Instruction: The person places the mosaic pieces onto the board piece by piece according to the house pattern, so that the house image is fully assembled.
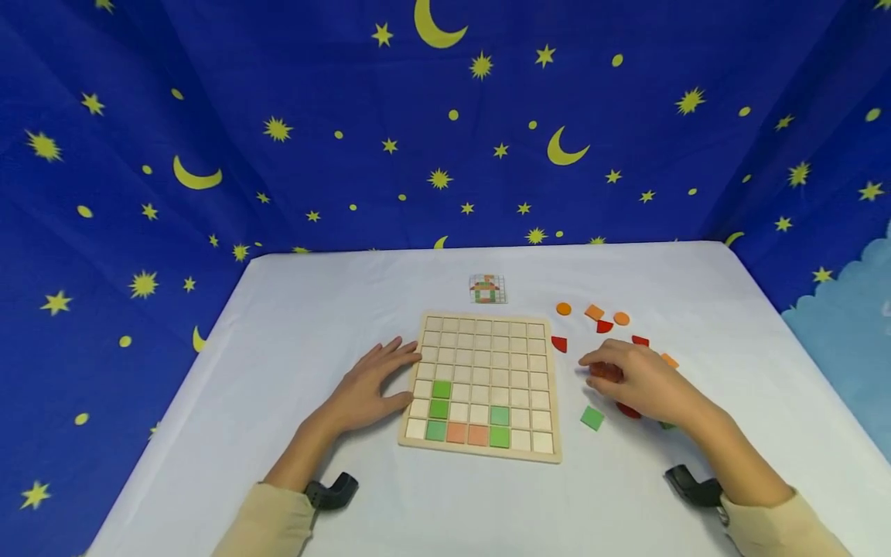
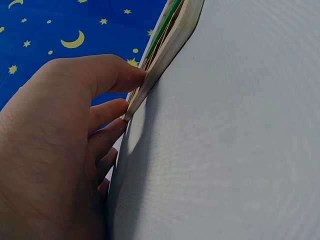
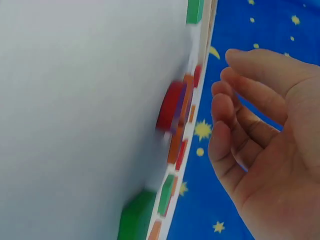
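My left hand (image 1: 365, 391) rests beside the wooden grid board (image 1: 480, 454), its thumb and fingertips against the board's left edge in the left wrist view. Green squares (image 1: 439, 409) form a column at the board's lower left. Two salmon squares (image 1: 467, 434) lie in the bottom row, with two more green ones (image 1: 500, 426) to their right. Over the loose pieces right of the board hovers my right hand (image 1: 643, 383), fingers loosely bent and holding nothing. Below it, a red quarter-circle piece (image 3: 171, 106) shows in the right wrist view. The hand partly hides several pieces.
A small picture card (image 1: 488, 288) lies behind the board. Orange discs (image 1: 564, 309), an orange square (image 1: 594, 312) and red quarter-circles (image 1: 560, 344) are scattered at the back right. A green square (image 1: 592, 418) lies near the board's right edge. Starry blue cloth (image 1: 445, 116) stands behind the table.
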`<state>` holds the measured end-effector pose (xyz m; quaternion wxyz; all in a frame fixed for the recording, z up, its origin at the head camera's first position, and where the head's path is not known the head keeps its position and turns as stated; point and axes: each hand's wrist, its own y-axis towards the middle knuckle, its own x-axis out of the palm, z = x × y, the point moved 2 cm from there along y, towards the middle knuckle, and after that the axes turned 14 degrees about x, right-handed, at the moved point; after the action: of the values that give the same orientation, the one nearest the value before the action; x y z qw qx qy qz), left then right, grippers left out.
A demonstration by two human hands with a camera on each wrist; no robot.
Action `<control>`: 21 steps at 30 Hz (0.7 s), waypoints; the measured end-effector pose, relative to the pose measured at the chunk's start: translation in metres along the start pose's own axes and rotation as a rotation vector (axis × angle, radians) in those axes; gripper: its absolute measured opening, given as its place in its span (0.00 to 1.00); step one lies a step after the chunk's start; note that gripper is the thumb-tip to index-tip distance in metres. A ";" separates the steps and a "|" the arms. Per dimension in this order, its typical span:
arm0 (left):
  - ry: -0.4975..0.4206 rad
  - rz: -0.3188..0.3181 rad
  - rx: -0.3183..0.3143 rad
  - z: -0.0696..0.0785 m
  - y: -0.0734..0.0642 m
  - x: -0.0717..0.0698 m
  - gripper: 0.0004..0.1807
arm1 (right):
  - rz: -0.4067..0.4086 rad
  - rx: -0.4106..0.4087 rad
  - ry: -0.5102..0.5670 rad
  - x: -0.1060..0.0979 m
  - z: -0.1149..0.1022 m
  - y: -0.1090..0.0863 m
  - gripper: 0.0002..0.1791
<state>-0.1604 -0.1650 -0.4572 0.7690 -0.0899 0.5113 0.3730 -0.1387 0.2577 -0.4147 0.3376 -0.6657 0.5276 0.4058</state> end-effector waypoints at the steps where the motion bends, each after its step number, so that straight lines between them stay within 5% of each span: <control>1: 0.000 -0.002 -0.003 0.000 -0.002 0.000 0.33 | 0.001 0.018 -0.013 0.000 0.003 -0.001 0.15; 9: -0.006 0.000 0.006 0.003 -0.005 0.002 0.33 | 0.052 0.119 -0.146 -0.006 0.021 -0.007 0.15; 21: 0.008 0.000 0.001 0.000 -0.003 -0.001 0.33 | 0.034 0.264 -0.075 -0.020 0.049 -0.002 0.25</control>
<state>-0.1592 -0.1677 -0.4567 0.7671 -0.0909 0.5143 0.3725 -0.1482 0.3091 -0.4186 0.4348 -0.5907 0.5747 0.3630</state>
